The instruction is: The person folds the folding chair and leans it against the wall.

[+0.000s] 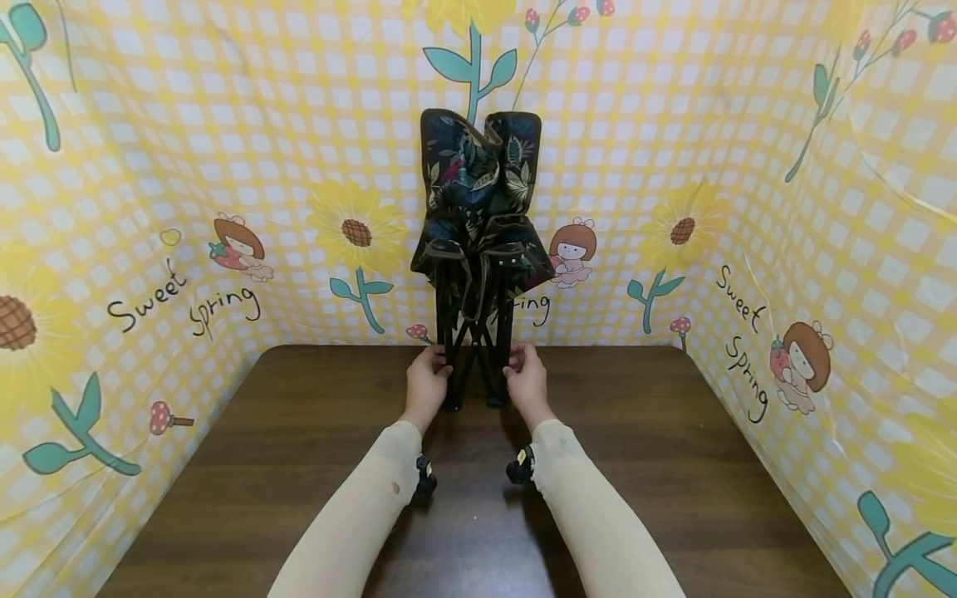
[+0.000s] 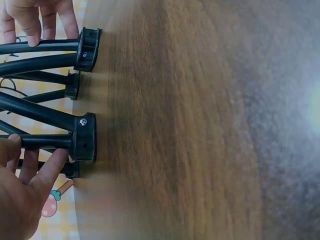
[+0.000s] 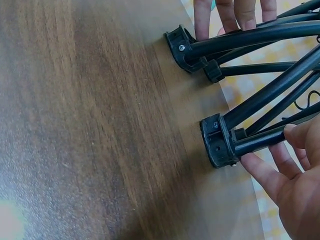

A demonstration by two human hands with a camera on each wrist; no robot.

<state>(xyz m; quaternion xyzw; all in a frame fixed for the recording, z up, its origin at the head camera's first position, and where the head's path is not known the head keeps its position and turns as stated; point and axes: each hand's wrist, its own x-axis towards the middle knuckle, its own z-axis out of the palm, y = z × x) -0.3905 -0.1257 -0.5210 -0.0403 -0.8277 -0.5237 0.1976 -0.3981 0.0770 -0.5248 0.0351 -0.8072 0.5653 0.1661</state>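
I am looking down at a folded camping stool with black metal tube legs and a dark leaf-print fabric seat (image 1: 478,241), which is standing upright at the far middle of the dark brown wooden table (image 1: 673,465), close against the backdrop. My left hand (image 1: 426,378) is gripping the left front leg just above its foot, fingers curled round the tube, and my right hand (image 1: 526,378) is doing the same on the right front leg. In the left wrist view the round black plastic foot caps (image 2: 86,137) are sitting flat on the wood with my fingers (image 2: 47,172) lying along the tube above one of them; the right wrist view is showing the matching cap (image 3: 216,141) and fingertips (image 3: 262,172) wrapped on the leg.

I judge the step in hand to be taking hold of the frame, with the legs bunched narrow and the seat hanging slack in folds. The next move, as I read it, is calling for the two legs to be drawn apart evenly while the feet stay planted, so the tall bundle is not tipping.

The yellow checked plastic backdrop with sunflowers and cartoon girls (image 1: 224,208) is wrapping three sides, and its rear wall is standing just behind the stool, leaving little room backward.
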